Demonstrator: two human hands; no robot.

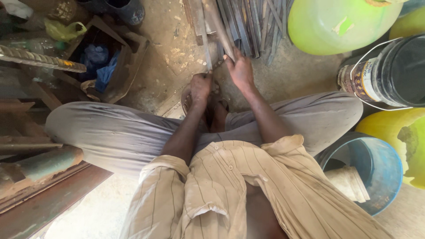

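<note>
My left hand (200, 87) clamping around a thin metal strip (207, 48) at frame centre, my right hand (240, 71) gripping a wooden handle (220, 28) just beside it, green drum (341, 22) sitting upper right.

Two hands (201, 86) (240, 71), one black bucket (394, 73), one blue bucket (380, 170).

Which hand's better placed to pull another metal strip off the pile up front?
Right, probably. The right hand already reaches furthest forward, gripping a long strip beside the pile of metal strips. The left hand sits nearer the body, closed on a short upright piece.
</note>
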